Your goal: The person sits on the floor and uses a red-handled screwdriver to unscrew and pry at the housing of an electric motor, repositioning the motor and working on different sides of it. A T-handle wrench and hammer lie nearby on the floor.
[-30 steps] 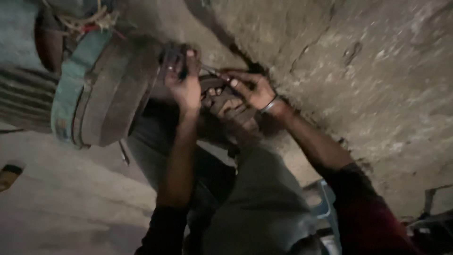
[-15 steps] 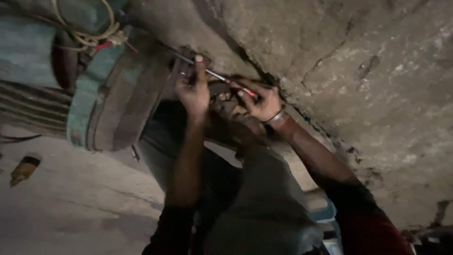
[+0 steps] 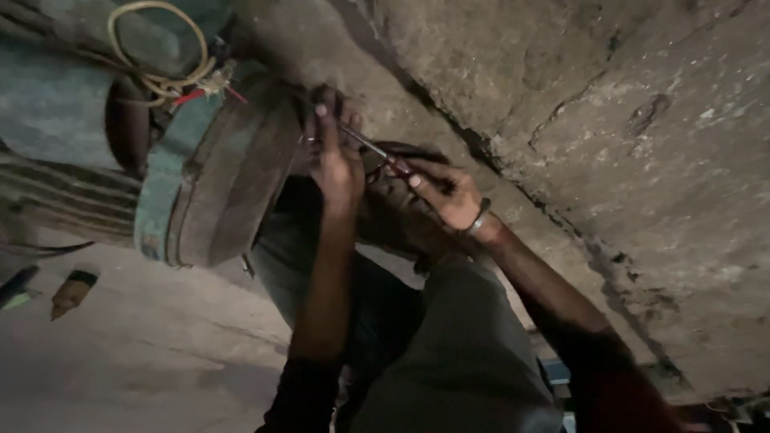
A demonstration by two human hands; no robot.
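Observation:
My left hand (image 3: 335,152) reaches up to the end face of a round, rusty green motor housing (image 3: 212,180), fingers curled around a small part there. My right hand (image 3: 449,195), with a metal bangle on the wrist, grips the red handle of a thin tool, probably a screwdriver (image 3: 377,152), whose shaft points toward the left hand's fingers. Both forearms wear dark sleeves. My knees in grey trousers (image 3: 449,353) lie below the hands. What the left fingers pinch is hidden.
A rough cracked concrete wall (image 3: 609,136) fills the right and top. Looped yellowish cable with red wires (image 3: 172,76) hangs above the motor. On the dusty floor at the left lie a small brown tool handle (image 3: 70,293) and a dark object (image 3: 16,285).
The view has shifted, so the motor and hands sit further right and lower in frame. Both hands stay at the motor's end, the tool still held between them.

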